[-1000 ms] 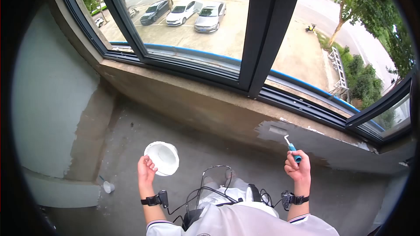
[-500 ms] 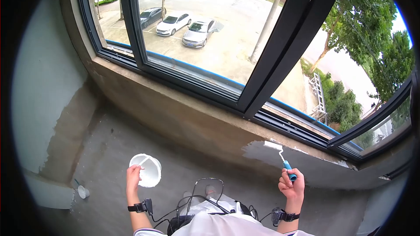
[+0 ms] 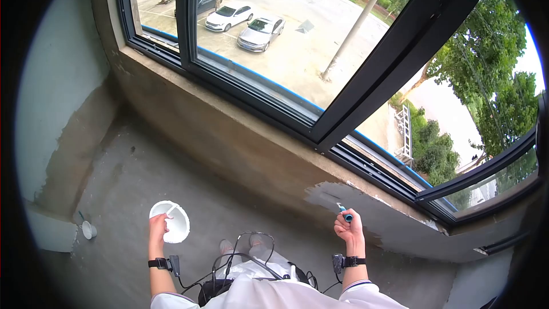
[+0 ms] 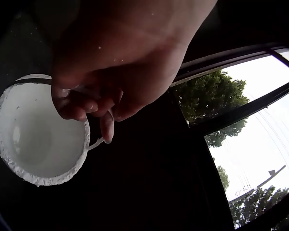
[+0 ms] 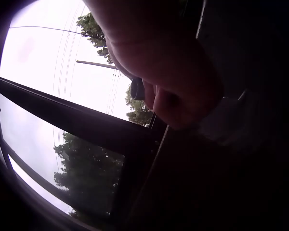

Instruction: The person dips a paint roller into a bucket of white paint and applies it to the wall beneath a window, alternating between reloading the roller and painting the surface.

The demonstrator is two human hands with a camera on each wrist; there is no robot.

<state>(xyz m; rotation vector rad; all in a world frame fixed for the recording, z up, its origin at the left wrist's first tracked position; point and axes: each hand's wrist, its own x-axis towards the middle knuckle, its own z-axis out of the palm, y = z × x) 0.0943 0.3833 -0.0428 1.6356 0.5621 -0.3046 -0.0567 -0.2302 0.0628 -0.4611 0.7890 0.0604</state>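
Note:
My left hand (image 3: 158,227) grips the thin white handle of a white bucket (image 3: 182,226) at the lower left of the head view. In the left wrist view, the bucket (image 4: 43,139) has a crusted rim and white paint inside; curled fingers of the left hand (image 4: 120,67) hold its handle (image 4: 95,144). My right hand (image 3: 350,229) is wrapped round the teal handle of a paint roller (image 3: 346,217), in front of the low wall. The roller's head is hard to make out against the grey painted patch (image 3: 331,193). The right wrist view shows the right hand (image 5: 168,72) in shadow.
Above the low wall (image 3: 229,154) runs a rough sill below a dark-framed window (image 3: 257,106). On the floor at far left stands a small white cup (image 3: 88,230) with a thin stick in it. Black cables (image 3: 251,252) hang in front of the person's body.
The head view has turned, shifting the scene. The roller's white head lay across the wall patch below the sill half a second ago; now the right hand and roller handle are nearer the patch.

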